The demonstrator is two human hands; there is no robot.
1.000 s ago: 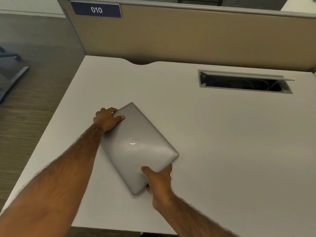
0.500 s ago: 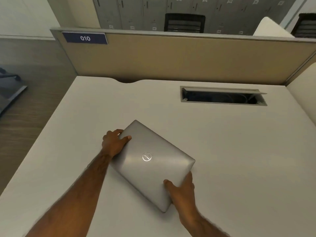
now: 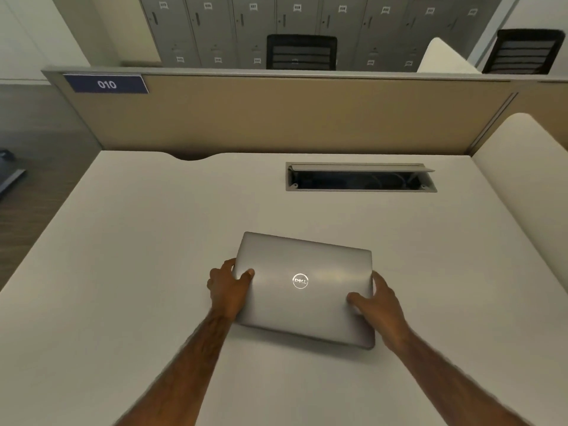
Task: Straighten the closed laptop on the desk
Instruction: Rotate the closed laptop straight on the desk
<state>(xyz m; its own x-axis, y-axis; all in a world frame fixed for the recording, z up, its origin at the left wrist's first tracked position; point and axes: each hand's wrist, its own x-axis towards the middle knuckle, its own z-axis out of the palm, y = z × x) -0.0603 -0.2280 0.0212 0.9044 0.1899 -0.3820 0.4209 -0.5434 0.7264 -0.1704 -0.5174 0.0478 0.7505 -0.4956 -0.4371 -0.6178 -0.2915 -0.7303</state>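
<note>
- The closed grey laptop (image 3: 307,287) lies flat on the white counter (image 3: 123,272), near its middle, its far edge slightly tilted against the counter's back edge.
- The left hand (image 3: 229,287) grips the laptop's left side, thumb on the lid.
- The right hand (image 3: 376,305) grips the right side, thumb on top.
- An open cable tray (image 3: 359,178) sits behind.

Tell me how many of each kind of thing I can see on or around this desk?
Laptop, closed, silver: 1
Hands gripping its sides, left hand and right hand: 2
Open cable hatch in the desk: 1
Black chairs behind the partition: 2
Blue sign reading 010: 1
Total: 7
</note>
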